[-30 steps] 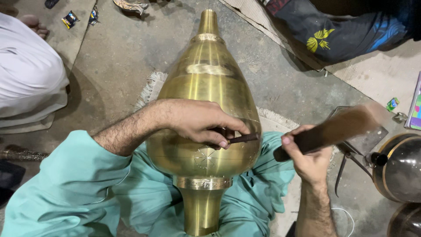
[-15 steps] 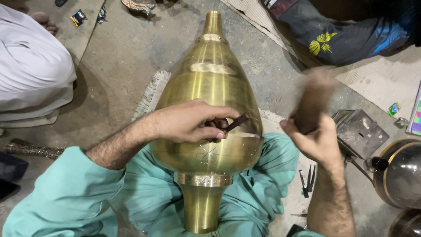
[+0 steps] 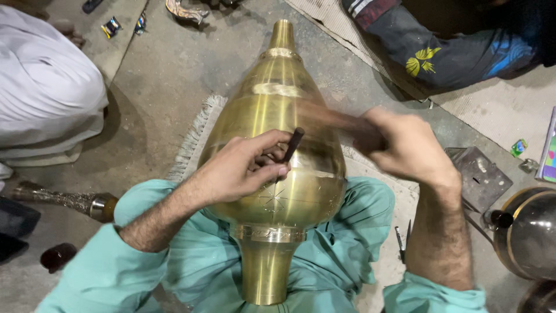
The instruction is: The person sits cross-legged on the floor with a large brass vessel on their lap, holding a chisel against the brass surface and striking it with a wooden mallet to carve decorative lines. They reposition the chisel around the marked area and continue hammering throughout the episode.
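Two bare hands are working over a large teardrop-shaped polished brass vessel in the head view. It is lying across the lap of the person in teal clothing, narrow neck pointing toward 12 o'clock and flared foot toward 6 o'clock.

From 8 o'clock the left hand is reaching in and resting on the vessel's belly, its grip pinching a short dark metal punch that is tilting with its top toward 1 o'clock. Just below the fingers, a thin engraved star pattern is showing on the brass.

At 3 o'clock of the punch, the right hand is closing its grip around a blurred wooden-handled hammer, whose handle is stretching toward the punch; the head is too smeared to make out.

Under the vessel, a pale fringed woven mat is lying on the grey concrete floor. At 9 o'clock a person in white cloth is sitting, and at 1 o'clock another person's dark printed sleeve is showing. At 4 o'clock a dark round metal pot is standing.
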The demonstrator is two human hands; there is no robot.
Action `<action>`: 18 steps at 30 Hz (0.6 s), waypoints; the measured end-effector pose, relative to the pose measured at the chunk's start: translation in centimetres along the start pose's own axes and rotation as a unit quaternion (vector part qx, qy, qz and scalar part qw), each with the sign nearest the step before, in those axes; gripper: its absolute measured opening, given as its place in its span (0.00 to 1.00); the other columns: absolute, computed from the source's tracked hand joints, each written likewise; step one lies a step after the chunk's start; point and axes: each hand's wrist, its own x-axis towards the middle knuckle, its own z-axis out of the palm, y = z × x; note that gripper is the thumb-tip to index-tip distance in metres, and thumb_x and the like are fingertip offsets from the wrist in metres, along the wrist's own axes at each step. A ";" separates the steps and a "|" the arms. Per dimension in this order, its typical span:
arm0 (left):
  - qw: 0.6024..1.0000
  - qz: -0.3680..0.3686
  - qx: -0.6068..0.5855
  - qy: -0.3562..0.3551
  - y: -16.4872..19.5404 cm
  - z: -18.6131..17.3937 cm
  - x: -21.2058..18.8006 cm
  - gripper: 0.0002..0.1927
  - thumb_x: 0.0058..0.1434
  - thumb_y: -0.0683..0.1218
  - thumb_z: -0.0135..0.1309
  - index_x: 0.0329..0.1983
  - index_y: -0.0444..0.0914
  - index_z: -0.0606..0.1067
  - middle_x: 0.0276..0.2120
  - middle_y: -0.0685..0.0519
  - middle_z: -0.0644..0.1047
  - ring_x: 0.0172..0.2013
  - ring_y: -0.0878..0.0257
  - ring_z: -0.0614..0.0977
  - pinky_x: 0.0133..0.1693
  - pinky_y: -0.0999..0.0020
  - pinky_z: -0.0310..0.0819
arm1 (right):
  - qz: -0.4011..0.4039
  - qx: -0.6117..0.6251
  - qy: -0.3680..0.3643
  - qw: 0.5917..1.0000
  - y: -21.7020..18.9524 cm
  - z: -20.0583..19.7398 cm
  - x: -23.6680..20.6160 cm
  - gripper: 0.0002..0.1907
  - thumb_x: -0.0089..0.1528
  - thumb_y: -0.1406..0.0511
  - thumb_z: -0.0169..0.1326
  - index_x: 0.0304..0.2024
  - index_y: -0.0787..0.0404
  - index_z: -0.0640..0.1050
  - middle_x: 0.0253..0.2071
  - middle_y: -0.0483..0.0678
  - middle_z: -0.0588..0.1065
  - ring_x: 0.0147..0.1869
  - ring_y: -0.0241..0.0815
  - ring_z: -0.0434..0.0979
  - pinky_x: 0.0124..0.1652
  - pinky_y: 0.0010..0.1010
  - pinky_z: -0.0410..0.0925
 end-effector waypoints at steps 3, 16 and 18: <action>0.997 -0.033 -0.063 0.043 -0.5 0.8 -1.1 0.24 0.67 0.46 0.55 0.66 0.41 0.68 0.43 0.49 0.84 0.44 0.60 0.89 0.50 0.65 0.87 | 0.027 -0.182 -0.059 0.981 -1.0 0.1 1.0 0.16 0.54 0.65 0.63 0.45 0.57 0.77 0.28 0.53 0.79 0.31 0.53 0.81 0.35 0.45 0.73; 0.857 0.061 -0.267 0.436 -1.1 11.0 -5.2 0.16 0.68 0.32 0.54 0.52 0.31 0.61 0.48 0.44 0.79 0.51 0.60 0.84 0.53 0.68 0.84 | -0.202 -0.374 -0.069 0.902 -10.7 -1.3 8.1 0.17 0.54 0.63 0.63 0.43 0.58 0.74 0.28 0.50 0.76 0.30 0.56 0.80 0.31 0.48 0.71; 0.863 0.068 -0.241 0.438 -1.3 11.2 -5.2 0.16 0.68 0.32 0.55 0.53 0.31 0.62 0.48 0.43 0.80 0.51 0.59 0.85 0.53 0.67 0.85 | -0.296 -0.275 -0.017 0.914 -13.1 -2.8 8.3 0.26 0.46 0.59 0.67 0.43 0.61 0.73 0.35 0.50 0.78 0.38 0.59 0.80 0.31 0.47 0.70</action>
